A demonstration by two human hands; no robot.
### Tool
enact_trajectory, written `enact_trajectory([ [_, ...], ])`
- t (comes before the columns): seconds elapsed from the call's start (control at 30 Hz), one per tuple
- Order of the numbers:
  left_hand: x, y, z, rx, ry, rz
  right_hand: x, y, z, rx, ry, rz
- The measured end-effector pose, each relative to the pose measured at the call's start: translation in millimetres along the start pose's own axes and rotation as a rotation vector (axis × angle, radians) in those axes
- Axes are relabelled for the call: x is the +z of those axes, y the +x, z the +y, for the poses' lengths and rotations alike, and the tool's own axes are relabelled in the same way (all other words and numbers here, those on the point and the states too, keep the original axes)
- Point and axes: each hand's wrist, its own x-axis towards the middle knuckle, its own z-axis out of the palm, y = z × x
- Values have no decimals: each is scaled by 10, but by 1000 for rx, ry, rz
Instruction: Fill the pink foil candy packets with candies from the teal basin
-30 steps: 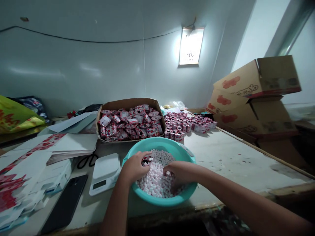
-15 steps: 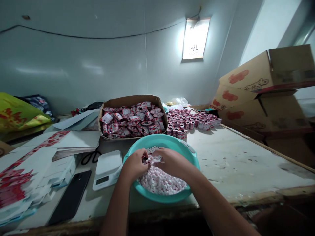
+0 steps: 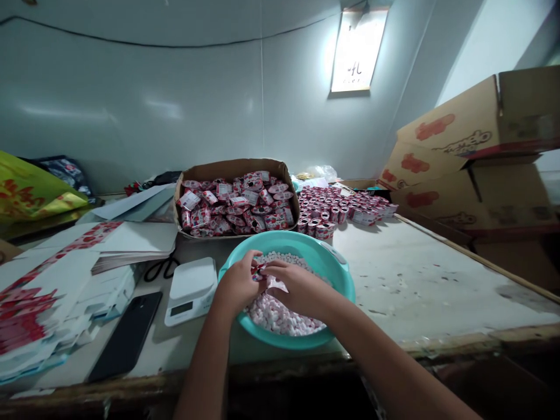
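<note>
The left hand [image 3: 238,284] and right hand [image 3: 297,287] meet fingertip to fingertip over a round teal plastic basin [image 3: 336,273], both pinched on a small red-and-white patterned packet [image 3: 261,270] (too small to tell whether it is filled). Beneath them lies a heap of pink and white candies [image 3: 280,315]. Just left of the left hand sits a white kitchen scale [image 3: 191,289], with a black phone [image 3: 126,333] further left. Beyond the hands stands an open cardboard box of red packets [image 3: 236,204].

R hand [image 3: 297,287] came up out of candies [image 3: 280,315], met L hand [image 3: 238,286] at small red packet [image 3: 259,270].
</note>
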Motion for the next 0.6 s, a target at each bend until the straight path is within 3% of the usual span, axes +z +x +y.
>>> enact_trajectory([
  [0.13,-1,-14,-5,6,7,-14,18,-25,-7,-10,-33,-38],
  [0.33,17,-6,9,-3,45,24,51,-60,55,301,-222,-109],
  [0.4,3,-7,19,-3,50,19,26,-74,112,302,-174,-114],
  [0.5,-12,-14,22,-16,57,12,-73,-144,259,305,-120,1],
  [0.6,13,-15,10,-16,22,33,-187,-266,421,441,-166,90],
])
